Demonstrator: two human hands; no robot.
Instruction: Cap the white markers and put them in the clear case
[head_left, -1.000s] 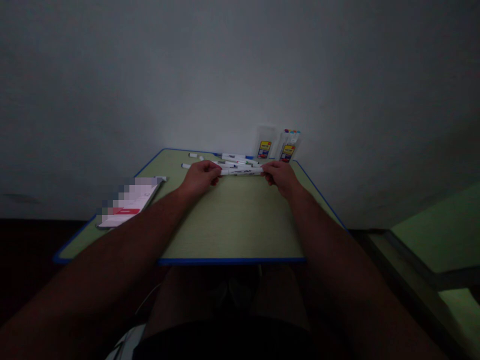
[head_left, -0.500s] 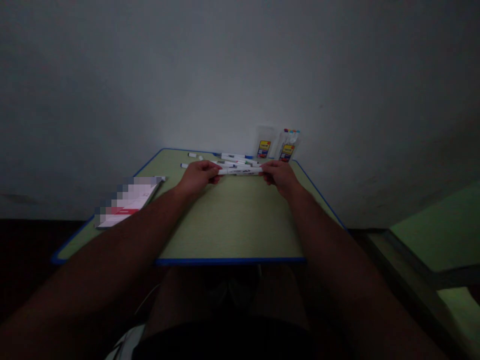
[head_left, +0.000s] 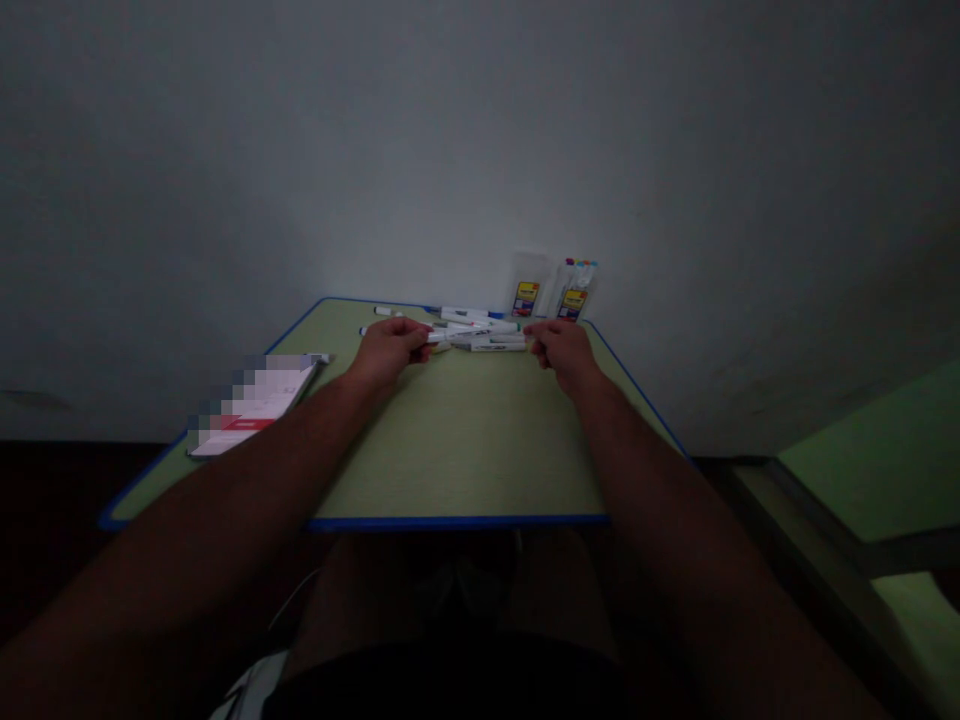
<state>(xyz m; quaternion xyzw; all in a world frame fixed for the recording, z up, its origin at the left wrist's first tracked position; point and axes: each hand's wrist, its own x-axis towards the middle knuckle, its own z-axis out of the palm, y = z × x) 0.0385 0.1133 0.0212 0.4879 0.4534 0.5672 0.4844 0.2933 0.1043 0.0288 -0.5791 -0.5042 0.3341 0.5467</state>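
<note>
A white marker (head_left: 472, 334) is in the fingers of my left hand (head_left: 391, 350), which pinches its left end. It slants slightly up to the right, and a green tip shows at its far end. Close to that tip is my right hand (head_left: 561, 348); its fingertips look a little apart from the marker and from one another. Just below, another white marker (head_left: 499, 346) lies on the table, its right end by my right fingers. Several more white markers (head_left: 471, 314) lie behind, partly hidden by my left hand and the held marker.
Two clear plastic marker cases stand at the back right: one case (head_left: 528, 285) beside another case (head_left: 574, 292) with coloured marker ends in it. A partly blurred flat pad or box (head_left: 259, 410) lies on the left of the blue-edged table (head_left: 465, 450). A wall (head_left: 420, 180) rises behind.
The held marker has tilted, its right end rising and coming away from my right fingers. My left hand has shifted slightly left. The marker lying below now shows more fully.
</note>
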